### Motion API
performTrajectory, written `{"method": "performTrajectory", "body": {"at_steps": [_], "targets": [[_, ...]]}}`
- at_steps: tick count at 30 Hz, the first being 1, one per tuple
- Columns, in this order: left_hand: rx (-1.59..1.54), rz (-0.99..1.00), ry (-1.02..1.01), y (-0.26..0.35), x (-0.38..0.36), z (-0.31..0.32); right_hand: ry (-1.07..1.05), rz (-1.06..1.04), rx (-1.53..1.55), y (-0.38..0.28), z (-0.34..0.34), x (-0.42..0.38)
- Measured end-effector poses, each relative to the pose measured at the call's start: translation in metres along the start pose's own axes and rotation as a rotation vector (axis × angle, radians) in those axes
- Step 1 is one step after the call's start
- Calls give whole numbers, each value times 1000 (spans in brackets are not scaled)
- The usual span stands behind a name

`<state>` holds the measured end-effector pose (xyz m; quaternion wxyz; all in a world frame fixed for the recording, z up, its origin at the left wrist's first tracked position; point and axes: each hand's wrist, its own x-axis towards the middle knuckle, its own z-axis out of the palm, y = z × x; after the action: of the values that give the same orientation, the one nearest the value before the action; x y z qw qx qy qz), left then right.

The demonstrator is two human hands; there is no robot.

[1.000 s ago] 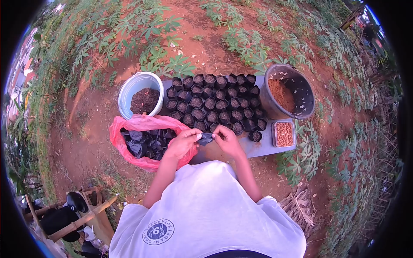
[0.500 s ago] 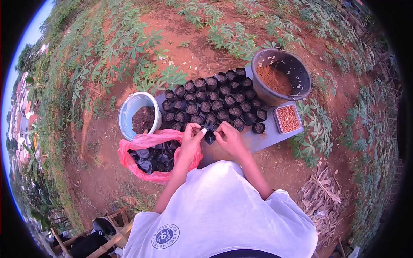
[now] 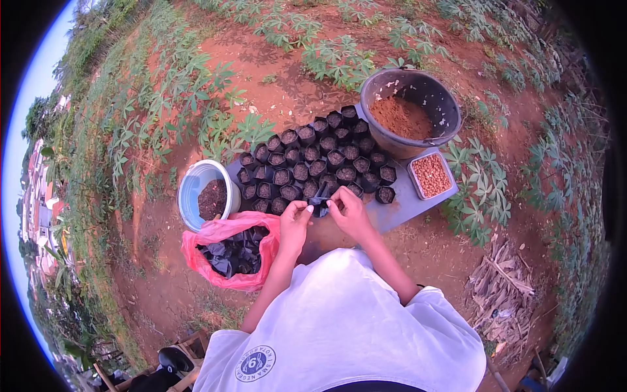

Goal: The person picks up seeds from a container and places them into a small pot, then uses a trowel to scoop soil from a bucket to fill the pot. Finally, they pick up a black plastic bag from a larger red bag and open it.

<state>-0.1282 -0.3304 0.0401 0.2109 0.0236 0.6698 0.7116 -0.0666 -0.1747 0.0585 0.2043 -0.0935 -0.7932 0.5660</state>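
Observation:
Between my two hands is a small black plastic bag (image 3: 320,208), pinched at its upper edge from both sides. My left hand (image 3: 296,225) holds its left side, with thumb and fingers together. On the other side my right hand (image 3: 349,214) grips it the same way. Just beyond stand several rows of black bags filled with soil (image 3: 300,171) on a grey board (image 3: 408,202). A pink plastic bag (image 3: 251,279) with more black plastic bags (image 3: 235,251) inside lies to the left of my left hand.
A light blue bucket (image 3: 189,189) with dark soil stands at the left. At the back right is a large dark basin (image 3: 447,111) with reddish soil. A clear tub of orange-brown grains (image 3: 432,175) sits on the board's right end. Leafy plants surround the board.
The view has turned slightly, so the board and containers appear shifted. My hands have lowered a little and the black bag between them looks spread wider.

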Motion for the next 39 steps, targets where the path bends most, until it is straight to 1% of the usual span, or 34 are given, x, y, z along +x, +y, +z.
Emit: {"method": "performTrajectory", "body": {"at_steps": [2,3,5,6,7,8,9,11,12,14,15,17,19,21,22,23,24,25,26,27,28,30,33,37,39], "targets": [[-78,-24,-97,-5,-1,-2,12,-10,5,6,-5,1],[-75,-25,-101,-7,-1,-3,22,-18,5,9,-7,1],[-310,-92,-166,-12,-3,-4,18,29,22,22,-10,0],[-310,-94,-167,-13,-5,-4,8,71,38,24,-13,0],[-437,-138,-171,-14,-7,-3,7,70,37,26,-17,-2],[-565,-180,-171,-15,-8,-1,-25,26,-1,26,-22,-3],[-568,-177,-166,-12,-10,2,-60,-18,-39,26,-25,-3],[-769,-261,-185,-5,-15,9,-78,-50,-41,24,-31,-2],[-776,-259,-180,-6,-15,11,-89,-78,-46,24,-35,-2],[-1027,-320,-310,-11,-14,14,-98,-88,-37,27,-40,-3],[-1033,-317,-307,-14,-14,15,-101,-96,-25,30,-42,-4],[-1093,-355,-438,-19,-12,18,-107,-82,-18,44,-47,-4],[-1054,-362,-430,-22,-13,23,-112,-67,-8,57,-50,-5],[-1012,-372,-422,-19,-15,30,-120,108,190,67,-51,-7],[-875,-328,-357,-14,-16,34,-125,109,192,71,-51,-7],[-737,-283,-290,-11,-16,38,-139,184,348,76,-50,-6],[-738,-282,-281,-12,-16,41,-154,261,504,77,-49,-6],[-703,-219,-261,-13,-16,45,-163,263,507,77,-49,-7],[-668,-156,-243,-13,-16,48,-173,369,635,77,-49,-6],[-668,-153,-238,-13,-16,50,-180,475,762,76,-49,-5],[-704,-116,-227,-13,-16,52,-183,475,763,74,-49,-6],[-738,-78,-215,-12,-16,55,-219,598,852,68,-46,-9],[-702,-36,-204,-12,-19,54,-290,581,843,58,-36,-10],[-697,-51,-223,-15,-24,51,-289,566,851,55,-23,-10],[-709,-62,-215,-17,-25,46,-256,578,830,52,-18,-12]]}}
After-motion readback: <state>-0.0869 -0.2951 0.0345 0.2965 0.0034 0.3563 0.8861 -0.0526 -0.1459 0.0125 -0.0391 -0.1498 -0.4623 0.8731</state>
